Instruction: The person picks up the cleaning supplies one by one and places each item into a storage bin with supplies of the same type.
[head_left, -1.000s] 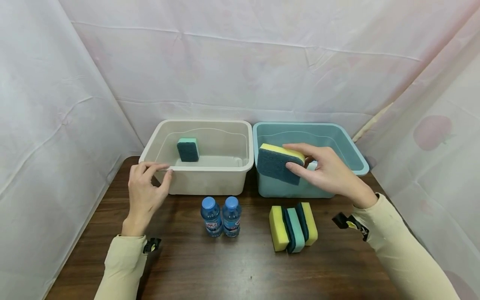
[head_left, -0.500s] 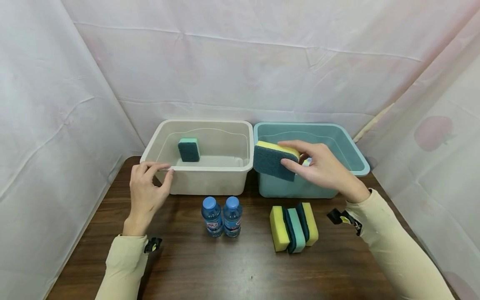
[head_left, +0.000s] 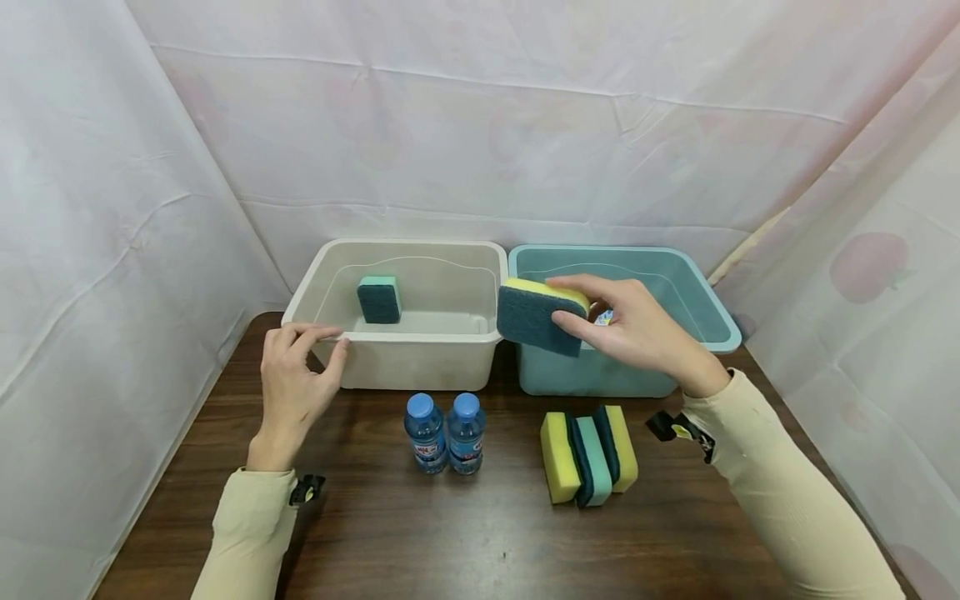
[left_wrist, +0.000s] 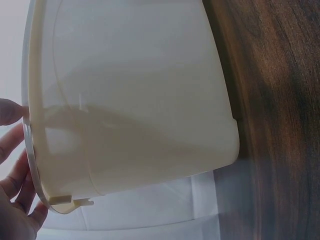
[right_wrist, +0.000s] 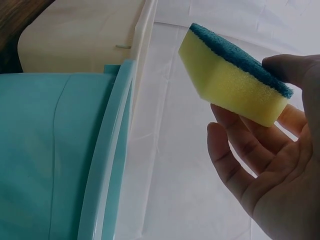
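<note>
My right hand (head_left: 630,329) pinches a sponge (head_left: 534,318) by its right end, thumb on the dark scouring side and fingers on the yellow foam. The sponge is held up where the two bins meet, overlapping the teal bin's left front corner in the head view. Thumb and fingers of my left hand (head_left: 291,392) grip the front rim of the beige bin (head_left: 416,367) near its left corner; the left wrist view shows them at the rim too. Inside that bin stands a green sponge (head_left: 378,302) with a dark pad.
Right of the beige bin stands the teal bin (head_left: 585,379), a small blue-and-white item (head_left: 604,317) partly showing inside it. Two water bottles with blue caps, a left bottle (head_left: 426,442) and a right bottle (head_left: 466,442), stand in front. Several sponges (head_left: 560,467) stand in a row on the table.
My right hand has moved left and slightly up with the sponge, from over the teal bin's front toward the beige bin. The left hand keeps its grip on the rim.
</note>
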